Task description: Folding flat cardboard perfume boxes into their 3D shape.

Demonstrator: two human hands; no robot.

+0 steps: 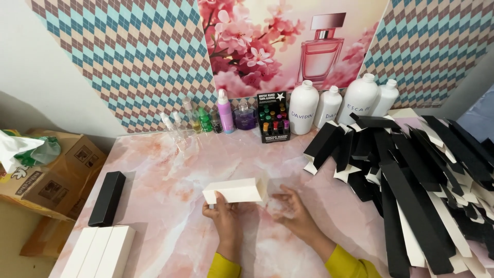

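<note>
Pink marble tabletop [170, 170], left hand [225, 219] pinching a cream carton [234, 191], right hand [292, 210] spread, empty.

Both forearms come up from six o'clock in yellow sleeves. The left hand [222, 215] points toward twelve o'clock, thumb raised and fingers [208, 212] curled closed in a pinch. The right hand [292, 208] angles toward ten o'clock — palm down, fingers spread loosely, gripping nothing.
</note>
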